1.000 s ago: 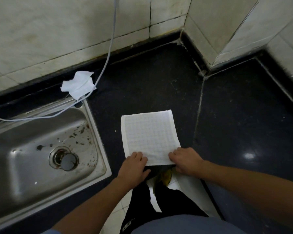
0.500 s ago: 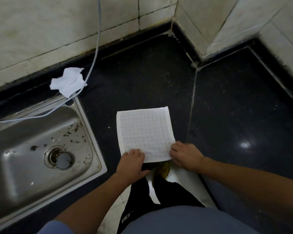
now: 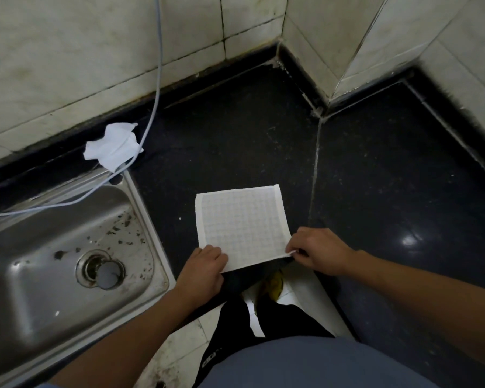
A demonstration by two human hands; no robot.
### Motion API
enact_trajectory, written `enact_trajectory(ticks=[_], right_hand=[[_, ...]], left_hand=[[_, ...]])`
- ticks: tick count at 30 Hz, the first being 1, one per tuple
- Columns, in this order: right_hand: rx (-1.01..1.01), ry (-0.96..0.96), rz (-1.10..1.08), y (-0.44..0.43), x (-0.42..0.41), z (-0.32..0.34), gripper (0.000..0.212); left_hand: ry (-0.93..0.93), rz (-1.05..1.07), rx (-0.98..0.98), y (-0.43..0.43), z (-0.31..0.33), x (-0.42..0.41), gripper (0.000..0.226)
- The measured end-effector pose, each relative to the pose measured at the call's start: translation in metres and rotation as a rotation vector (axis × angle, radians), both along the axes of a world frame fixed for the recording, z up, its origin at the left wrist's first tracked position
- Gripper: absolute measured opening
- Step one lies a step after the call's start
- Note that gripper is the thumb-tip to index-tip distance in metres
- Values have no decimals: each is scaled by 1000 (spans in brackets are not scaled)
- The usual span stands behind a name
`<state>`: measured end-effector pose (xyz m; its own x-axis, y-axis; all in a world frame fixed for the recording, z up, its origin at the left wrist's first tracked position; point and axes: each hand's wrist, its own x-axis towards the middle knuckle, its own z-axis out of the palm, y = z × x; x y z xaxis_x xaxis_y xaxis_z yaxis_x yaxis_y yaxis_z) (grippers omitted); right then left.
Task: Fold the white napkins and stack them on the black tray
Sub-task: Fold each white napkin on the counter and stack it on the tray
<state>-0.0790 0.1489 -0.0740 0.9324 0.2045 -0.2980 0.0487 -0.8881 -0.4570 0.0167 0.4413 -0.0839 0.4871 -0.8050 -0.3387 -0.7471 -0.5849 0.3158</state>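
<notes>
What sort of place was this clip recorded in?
Most likely a kitchen counter corner: a stainless steel sink set into a black stone countertop, backed by white tiled walls.

Stained steel sink [image 3: 25, 289] at left, grey cable [image 3: 158, 79] draped over it, black counter [image 3: 235, 135], tiled wall [image 3: 67, 51].

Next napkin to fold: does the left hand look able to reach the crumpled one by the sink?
Probably yes: nothing stands between the left hand and the crumpled napkin, though a cable crosses that napkin and the hand grips the flat napkin.
</notes>
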Motion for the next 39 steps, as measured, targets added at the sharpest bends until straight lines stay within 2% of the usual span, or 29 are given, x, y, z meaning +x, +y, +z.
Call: enact_trajectory(ticks=[4, 7, 11, 15, 21, 29, 31, 34, 37, 39], right_hand=[[8, 164, -50, -5, 16, 7, 17], [96, 241, -234, -13, 43, 10, 17], [126, 169, -492, -17, 83, 0, 16], [74, 132, -611, -15, 116, -11, 12], [-125, 172, -613, -6, 137, -25, 16], [-210, 188, -592, -4, 136, -25, 21], [-233, 91, -537, 0, 132, -19, 22], [-175, -53, -347, 20, 119, -12, 19], [-153, 82, -153, 42, 93, -20, 19], [-139, 164, -188, 41, 74, -27, 21]], left_hand=[[208, 261, -104, 15, 13, 15, 15], [363, 570, -189, 11, 21, 47, 9], [507, 974, -323, -3, 8, 94, 17], [485, 1120, -317, -11, -18, 122, 24], [355, 1091, -179, -31, -29, 137, 21], [176, 998, -100, -35, -30, 138, 13], [77, 907, -92, -33, -23, 132, 14], [-9, 637, -138, -34, -13, 111, 7], [68, 436, -52, -31, -16, 79, 10], [114, 463, -15, -20, -23, 64, 12]])
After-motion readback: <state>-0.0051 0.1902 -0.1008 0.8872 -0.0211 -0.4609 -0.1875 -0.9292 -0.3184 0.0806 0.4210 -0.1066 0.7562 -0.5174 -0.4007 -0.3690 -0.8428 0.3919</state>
